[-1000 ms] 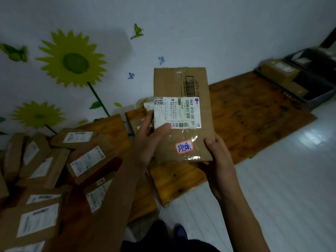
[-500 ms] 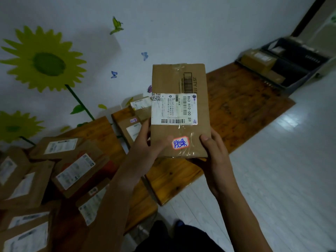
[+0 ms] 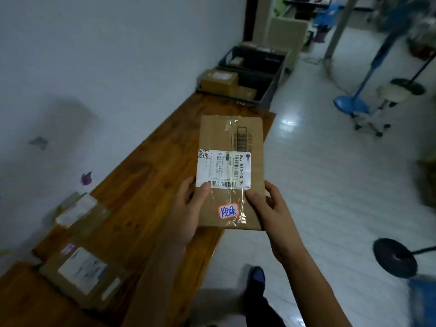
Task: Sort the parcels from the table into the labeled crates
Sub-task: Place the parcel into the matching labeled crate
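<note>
Head view: one flat cardboard parcel (image 3: 232, 161) held up in both hands, over the far edge of the wooden counter (image 3: 151, 185) and the white floor beside it.
Left grip: left hand (image 3: 188, 208) curled round the parcel's lower left edge, thumb on the white shipping label (image 3: 223, 167).
Right grip: right hand (image 3: 266, 206) curled round the lower right edge, thumb on the taped face.
Marking: small red-bordered sticker (image 3: 228, 210) with blue handwriting, near the bottom edge (writing not legible to me).
Handling, judged: thin, stiff board, probably light, since it stands flat from its lower edge alone; clear tape strips look slick, so bare cardboard edges are the better hold.
Where to hold: the two long side edges, low down, as now.
Destination: dark crates (image 3: 266, 74) at the counter's far end, well apart; a brown box (image 3: 219, 82) shows at the nearer one.
Other stock: more parcels (image 3: 82, 274) on the counter at lower left.
</note>
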